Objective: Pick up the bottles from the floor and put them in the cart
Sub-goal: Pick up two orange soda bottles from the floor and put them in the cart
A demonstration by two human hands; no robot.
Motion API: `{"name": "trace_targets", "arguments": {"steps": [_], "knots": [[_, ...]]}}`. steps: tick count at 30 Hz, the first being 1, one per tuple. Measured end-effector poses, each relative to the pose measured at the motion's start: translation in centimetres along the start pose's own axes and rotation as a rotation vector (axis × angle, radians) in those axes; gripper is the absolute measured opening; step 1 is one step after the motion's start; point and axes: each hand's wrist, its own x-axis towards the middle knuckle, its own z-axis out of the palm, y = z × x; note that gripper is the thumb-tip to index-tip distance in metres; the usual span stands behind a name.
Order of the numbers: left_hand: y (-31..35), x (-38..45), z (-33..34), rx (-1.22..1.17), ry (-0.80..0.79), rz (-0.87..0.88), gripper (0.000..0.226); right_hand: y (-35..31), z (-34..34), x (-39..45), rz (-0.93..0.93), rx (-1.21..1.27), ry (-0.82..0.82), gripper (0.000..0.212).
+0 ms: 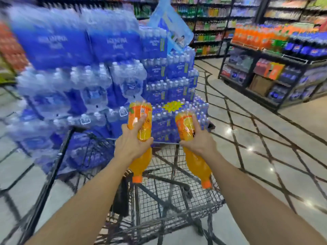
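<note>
Tall stack of blue shrink-wrapped water packs [109, 71], glossy grey tiled floor with dark diagonal lines [256, 138] right of it, black drink shelves [276, 64] beyond, ceiling lights glinting on tiles.

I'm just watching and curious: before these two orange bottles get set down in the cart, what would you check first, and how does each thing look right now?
1. Left hand has a firm grip on the left orange bottle: ok, fingers wrap its middle.
2. Right hand has a firm grip on the right orange bottle: ok.
3. Caps on: ok, both orange caps point toward the person, in place.
4. Both bottles are over the cart: ok, they hang above its wire basket.
5. Room in the basket below: ok, the mesh under the bottles looks bare.
6. Cart standing still: cannot tell; the picture is blurred and the wheels are hidden.
</note>
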Motion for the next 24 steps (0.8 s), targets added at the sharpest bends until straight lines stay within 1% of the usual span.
{"name": "trace_targets", "arguments": {"steps": [5, 8, 10, 13, 16, 18, 20, 22, 24], "knots": [[-8.8, 0.5, 1.5, -0.023, 0.005, -0.189, 0.084, -4.9, 8.8, 2.1, -0.079, 0.034, -0.106, 0.122], [-12.7, 0.1, 4.2, -0.019, 0.020, -0.254, 0.083, -6.2, 14.2, 2.8, -0.092, 0.063, -0.173, 0.123], [-14.7, -0.1, 6.9, 0.004, -0.002, -0.300, 0.083, -6.0, 17.9, 3.3, -0.095, 0.060, -0.210, 0.123], [-16.8, -0.3, 11.9, -0.004, -0.075, -0.374, 0.086, -4.4, 23.3, 3.8, -0.082, 0.042, -0.263, 0.124], [-18.5, -0.8, 17.6, -0.008, -0.136, -0.373, 0.089, -1.8, 28.3, 4.5, -0.058, 0.022, -0.316, 0.123], [-19.6, -1.1, 21.2, 0.004, -0.210, -0.379, 0.089, 0.4, 31.2, 4.8, -0.036, -0.004, -0.366, 0.123], [-20.7, -1.3, 24.7, 0.023, -0.316, -0.393, 0.089, 3.0, 33.8, 5.2, 0.006, -0.031, -0.434, 0.122], [-21.7, -1.3, 27.8, 0.073, -0.388, -0.384, 0.088, 5.1, 36.0, 5.8, 0.035, -0.074, -0.468, 0.122], [-22.9, -1.4, 30.8, 0.084, -0.446, -0.412, 0.086, 7.1, 37.9, 6.6, 0.078, -0.109, -0.505, 0.123]]}}
